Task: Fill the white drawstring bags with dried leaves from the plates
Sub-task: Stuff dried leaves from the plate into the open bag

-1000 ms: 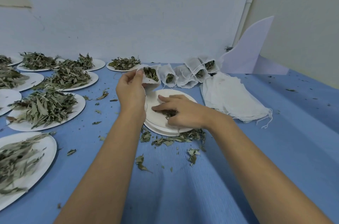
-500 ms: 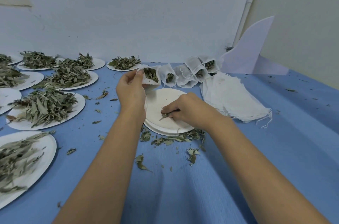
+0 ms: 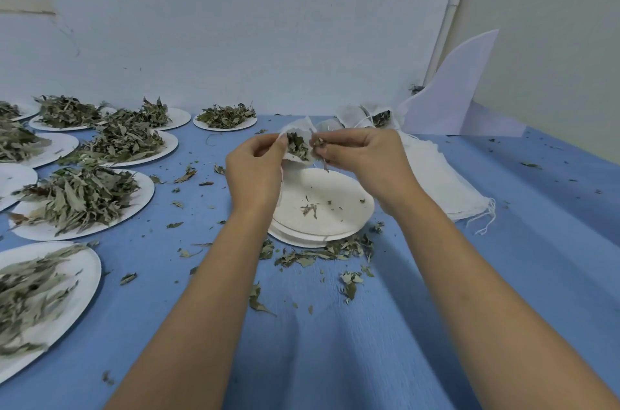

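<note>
Leaves (image 3: 318, 142) pinched in right hand's (image 3: 365, 158) grip sit just beside the bag (image 3: 297, 148) mouth, which left hand (image 3: 255, 168) pinches.

A plain, makeshift packing station; a bare white wall (image 3: 268, 23) backs a surface (image 3: 335, 342) draped in blue cloth; rows of white plates (image 3: 149, 189) heaped with dried leaves (image 3: 77, 194); a stack of empty white bags (image 3: 443, 184) lies alongside.

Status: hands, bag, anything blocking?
Left hand pinches bag open by its rim. Right hand pinches leaves at the bag mouth. Plate below nearly bare. Nothing in the way.
</note>
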Available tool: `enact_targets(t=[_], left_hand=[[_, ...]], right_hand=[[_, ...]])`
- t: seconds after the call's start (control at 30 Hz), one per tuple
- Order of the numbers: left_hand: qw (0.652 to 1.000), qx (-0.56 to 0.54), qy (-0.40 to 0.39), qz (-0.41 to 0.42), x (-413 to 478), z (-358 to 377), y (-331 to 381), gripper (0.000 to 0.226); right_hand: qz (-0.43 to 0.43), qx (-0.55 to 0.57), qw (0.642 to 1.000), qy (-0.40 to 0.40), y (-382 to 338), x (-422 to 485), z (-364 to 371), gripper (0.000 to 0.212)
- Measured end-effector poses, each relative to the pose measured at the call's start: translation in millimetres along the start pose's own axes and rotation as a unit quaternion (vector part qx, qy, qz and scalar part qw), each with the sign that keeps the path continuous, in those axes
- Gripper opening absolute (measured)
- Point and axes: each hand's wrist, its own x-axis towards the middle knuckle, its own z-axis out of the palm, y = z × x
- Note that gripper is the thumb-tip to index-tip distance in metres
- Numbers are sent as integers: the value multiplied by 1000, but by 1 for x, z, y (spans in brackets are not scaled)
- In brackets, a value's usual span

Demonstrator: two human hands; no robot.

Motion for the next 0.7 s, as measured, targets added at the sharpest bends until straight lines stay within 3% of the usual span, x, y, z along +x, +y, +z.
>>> enact_targets(t=[0.13,0.33,0.5,0.7], left_hand=[[999,27,-15,19,-2,2,0,6],[997,58,-5,53,-3,5,0,11],[998,45,-22,42,-3,5,-1,8],[995,-10,-98,30,-7,4,1,12]], right_hand=[[-11,40,998,46,0,3,12,19],[-72,-129,987,62,10,0,30,21],[-111,-323,937,68,14,4,31,21],[-101,-435,893,59,22,8,34,33]])
